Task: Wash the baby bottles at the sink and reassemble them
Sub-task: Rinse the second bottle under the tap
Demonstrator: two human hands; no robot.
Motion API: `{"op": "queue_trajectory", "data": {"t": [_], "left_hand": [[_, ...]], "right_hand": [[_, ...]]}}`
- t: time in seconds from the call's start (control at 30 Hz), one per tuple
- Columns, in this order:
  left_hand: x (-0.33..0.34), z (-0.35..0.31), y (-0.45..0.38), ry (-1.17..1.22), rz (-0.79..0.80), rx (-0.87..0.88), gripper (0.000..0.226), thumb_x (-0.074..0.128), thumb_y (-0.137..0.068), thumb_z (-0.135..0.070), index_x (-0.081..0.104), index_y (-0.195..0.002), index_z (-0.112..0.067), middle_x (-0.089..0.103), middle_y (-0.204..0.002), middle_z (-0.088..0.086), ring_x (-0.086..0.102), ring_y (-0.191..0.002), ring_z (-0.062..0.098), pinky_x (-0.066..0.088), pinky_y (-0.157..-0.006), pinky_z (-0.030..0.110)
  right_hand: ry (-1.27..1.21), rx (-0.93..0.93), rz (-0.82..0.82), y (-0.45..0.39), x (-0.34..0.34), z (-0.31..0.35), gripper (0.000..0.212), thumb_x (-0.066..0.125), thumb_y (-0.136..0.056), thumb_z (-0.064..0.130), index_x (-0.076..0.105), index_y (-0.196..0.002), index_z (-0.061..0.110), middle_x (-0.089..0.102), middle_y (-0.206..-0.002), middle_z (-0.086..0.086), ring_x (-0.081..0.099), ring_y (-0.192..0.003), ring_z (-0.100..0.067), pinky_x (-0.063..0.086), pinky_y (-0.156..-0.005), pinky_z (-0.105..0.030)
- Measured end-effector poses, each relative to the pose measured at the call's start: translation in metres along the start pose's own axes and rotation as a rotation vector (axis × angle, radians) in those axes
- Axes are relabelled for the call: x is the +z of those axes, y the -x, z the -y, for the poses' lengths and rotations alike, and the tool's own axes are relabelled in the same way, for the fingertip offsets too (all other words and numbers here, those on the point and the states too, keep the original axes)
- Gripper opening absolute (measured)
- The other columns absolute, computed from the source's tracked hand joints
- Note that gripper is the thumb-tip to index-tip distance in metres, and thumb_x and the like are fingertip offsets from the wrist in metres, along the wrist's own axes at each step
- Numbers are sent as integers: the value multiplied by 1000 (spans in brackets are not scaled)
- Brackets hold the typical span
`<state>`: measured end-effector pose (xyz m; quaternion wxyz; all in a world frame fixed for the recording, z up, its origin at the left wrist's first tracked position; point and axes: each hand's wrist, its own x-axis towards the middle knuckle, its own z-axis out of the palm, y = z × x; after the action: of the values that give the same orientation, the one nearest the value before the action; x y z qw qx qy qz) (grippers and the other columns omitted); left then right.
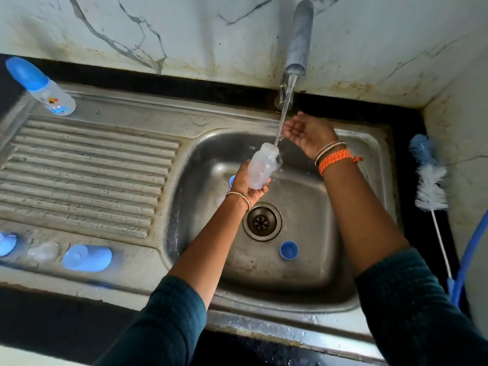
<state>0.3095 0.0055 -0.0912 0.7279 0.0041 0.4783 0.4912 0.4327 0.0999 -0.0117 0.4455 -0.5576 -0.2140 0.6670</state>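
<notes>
The open bottle (262,166), tilted under the tap (297,48) stream above the sink (303,260), was gripped at its base by the left hand (249,184). The right hand (309,132) lay open at 1 o'clock. A capped bottle (42,85) stood at 10 o'clock, a brush (430,180) at 3 o'clock.

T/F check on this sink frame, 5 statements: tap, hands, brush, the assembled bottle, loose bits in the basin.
1. Water runs from the tap onto the open bottle. True.
2. The right hand grips the bottle. False: the left hand holds it; the right is open beside the stream.
3. The bottle brush is inside the bottle. False: it lies on the counter right of the sink.
4. A capped bottle stands at the far left. True.
5. A blue ring lies in the basin. True.
</notes>
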Motion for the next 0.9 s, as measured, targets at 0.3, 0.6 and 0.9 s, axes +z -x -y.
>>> {"op": "queue_trajectory", "data": {"t": [0.3, 0.6, 0.9], "left_hand": [[0, 4, -17, -34, -45, 1, 29, 37, -90, -30, 57, -87, -9, 54, -71, 7, 48, -53, 17, 35, -43, 14], [4, 6, -21, -20, -60, 15, 26, 37, -90, -28, 54, -83, -9, 50, -70, 8, 46, -56, 18, 33, -49, 19], [6, 6, -20, 7, -43, 0, 24, 40, -89, -29, 54, -89, -9, 51, -74, 9, 47, -60, 20, 36, -45, 16]], "right_hand": [[-349, 196, 183, -41, 38, 10, 25, 44, -99, 21, 53, -82, 5, 47, -69, -5, 42, -59, -15, 38, -55, -22], [-319, 177, 201, -41, 37, 9, 3, 48, -73, 6, 51, -72, 5, 43, -58, -4, 27, -51, -15, 24, -56, -24], [-375, 197, 259, -44, 34, 7, 10, 45, -77, 2, 52, -70, 2, 44, -52, -4, 33, -37, -15, 27, -54, -25]]}}
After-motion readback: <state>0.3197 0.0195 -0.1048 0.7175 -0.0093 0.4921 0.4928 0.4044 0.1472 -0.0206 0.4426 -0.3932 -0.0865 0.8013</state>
